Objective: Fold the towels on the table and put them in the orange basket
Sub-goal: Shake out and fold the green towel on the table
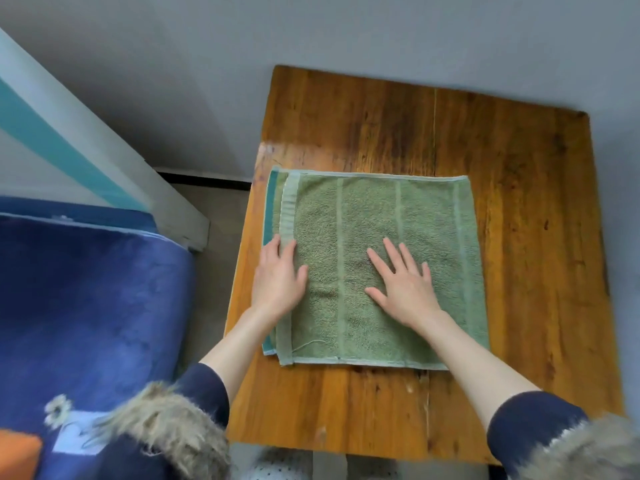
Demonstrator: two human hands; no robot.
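As seen from the head camera, a green towel (377, 268) lies folded flat on the wooden surface (519, 237), toward its left half, with pale stripes running away from me. My left hand (278, 282) rests palm down on the towel's left edge, fingers straight and close together, over the offset layers where a darker teal strip shows beneath the top fold. My right hand (403, 284) lies flat near the towel's middle, fingers spread and pressing the cloth. Both forearms are bare, with dark blue sleeves (533, 427) pushed up and fur trim at the lower frame. Left of the surface stands a blue bed (86, 306); an orange object (17, 452) shows at the lower left corner, too cropped to identify.
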